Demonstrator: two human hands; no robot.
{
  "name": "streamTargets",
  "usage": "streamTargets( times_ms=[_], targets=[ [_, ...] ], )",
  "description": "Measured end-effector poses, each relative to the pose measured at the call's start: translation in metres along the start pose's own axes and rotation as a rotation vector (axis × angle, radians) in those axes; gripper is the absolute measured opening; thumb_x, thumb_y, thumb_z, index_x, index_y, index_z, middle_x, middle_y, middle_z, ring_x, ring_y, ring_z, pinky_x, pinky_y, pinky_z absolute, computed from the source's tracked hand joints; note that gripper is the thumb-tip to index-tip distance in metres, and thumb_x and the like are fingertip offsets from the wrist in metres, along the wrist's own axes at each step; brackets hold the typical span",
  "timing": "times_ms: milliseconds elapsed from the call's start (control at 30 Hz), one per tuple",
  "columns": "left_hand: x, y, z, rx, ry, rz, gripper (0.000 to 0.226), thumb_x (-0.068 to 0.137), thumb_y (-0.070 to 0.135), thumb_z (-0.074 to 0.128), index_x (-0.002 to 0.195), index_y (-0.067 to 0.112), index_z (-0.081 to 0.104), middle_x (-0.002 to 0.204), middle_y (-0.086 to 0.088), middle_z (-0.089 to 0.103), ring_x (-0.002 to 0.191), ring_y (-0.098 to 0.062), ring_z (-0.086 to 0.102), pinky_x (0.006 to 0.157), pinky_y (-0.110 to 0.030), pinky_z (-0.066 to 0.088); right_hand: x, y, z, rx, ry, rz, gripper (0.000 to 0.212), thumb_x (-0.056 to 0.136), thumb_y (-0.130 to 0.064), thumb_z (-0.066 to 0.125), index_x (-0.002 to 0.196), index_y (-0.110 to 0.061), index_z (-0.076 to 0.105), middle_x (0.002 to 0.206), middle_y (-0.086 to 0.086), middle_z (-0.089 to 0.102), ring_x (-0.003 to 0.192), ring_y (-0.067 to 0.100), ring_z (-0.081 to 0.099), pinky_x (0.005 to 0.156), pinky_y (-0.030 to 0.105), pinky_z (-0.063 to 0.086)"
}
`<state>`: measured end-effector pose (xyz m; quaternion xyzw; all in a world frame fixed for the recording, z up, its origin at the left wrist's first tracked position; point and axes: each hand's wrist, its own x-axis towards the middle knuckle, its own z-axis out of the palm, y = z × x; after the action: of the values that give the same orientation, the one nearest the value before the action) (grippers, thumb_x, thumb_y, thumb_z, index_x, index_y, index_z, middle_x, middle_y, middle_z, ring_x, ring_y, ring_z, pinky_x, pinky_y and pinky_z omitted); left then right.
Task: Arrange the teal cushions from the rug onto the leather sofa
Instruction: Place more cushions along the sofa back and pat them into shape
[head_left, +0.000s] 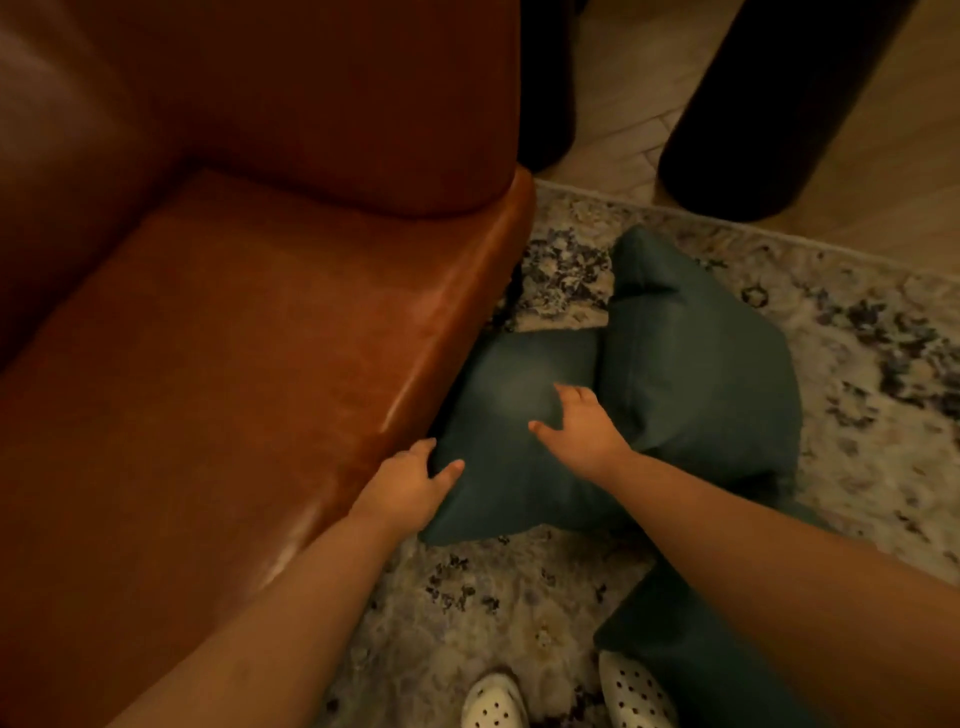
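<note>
Sofa: the leather sofa (249, 332) is on my left. The part of its seat I can see has no cushion on it.
Near cushion: the near cushion (498, 467) lies on the rug (857, 364), tight against the front of the sofa. I cannot tell if it has left the rug at all.
Left hand: my left hand (410, 488) grips the near cushion's sofa-side edge, with the thumb on top and the fingers curled down round the side.
Right hand: my right hand (582, 426) holds the same cushion at its far side. The fingers dig in where it meets the next cushion, and the thumb presses into the top.
Second cushion: the second cushion (696, 374) is on the rug just to the right, touching the one I hold. No hand is on it.
Third cushion: the third cushion (670, 654) is on the rug close to my shoes (493, 701), partly hidden under my right forearm.
Done so far: nothing has been placed, as far as I can see. All three teal cushions in view are down on the rug.
In hand: I judge this to be the start of the first lift, with both hands set on the near cushion.
Left to do: I need to raise this cushion onto the seat and set it against the back, then fetch the other two.
Beyond the rug: there is a wooden floor (623, 78) with dark posts (769, 114) standing on it.
</note>
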<state>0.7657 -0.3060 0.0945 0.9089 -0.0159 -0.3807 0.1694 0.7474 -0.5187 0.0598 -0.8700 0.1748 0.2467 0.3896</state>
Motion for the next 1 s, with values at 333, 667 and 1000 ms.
streamTargets(
  times_ms=[333,667,1000],
  targets=[
    [0.109,-0.015,0.075,-0.188,-0.104,-0.164,0.079,0.093,0.059,0.038,0.149,0.006,0.023,0.153,-0.013,0.032,0.137,-0.03,0.036,0.11,-0.035,0.032,0.102,0.073,0.048,0.317,0.114,0.263,0.065,0.1,-0.03,0.047,0.148,0.004,0.02,0.155,0.021,0.022,0.144,0.032,0.022,0.113,0.03,0.019],
    [0.183,-0.065,0.122,-0.441,-0.067,-0.42,0.095,0.085,0.071,0.035,0.149,0.002,0.019,0.156,-0.015,0.024,0.14,-0.034,0.029,0.111,-0.039,0.026,0.183,0.123,0.079,0.575,0.382,0.546,0.088,0.095,-0.054,0.044,0.151,0.0,0.003,0.159,0.019,0.012,0.146,0.034,0.013,0.118,0.038,0.01],
    [0.227,-0.062,0.132,-0.64,0.171,-0.421,0.121,0.063,0.085,0.047,0.152,0.015,0.007,0.158,-0.011,0.02,0.144,-0.031,0.021,0.117,-0.046,0.019,0.215,0.188,0.056,0.695,0.369,0.475,0.12,0.069,-0.071,0.065,0.153,-0.01,0.004,0.159,0.011,0.019,0.145,0.031,0.021,0.119,0.04,0.017]
  ],
)
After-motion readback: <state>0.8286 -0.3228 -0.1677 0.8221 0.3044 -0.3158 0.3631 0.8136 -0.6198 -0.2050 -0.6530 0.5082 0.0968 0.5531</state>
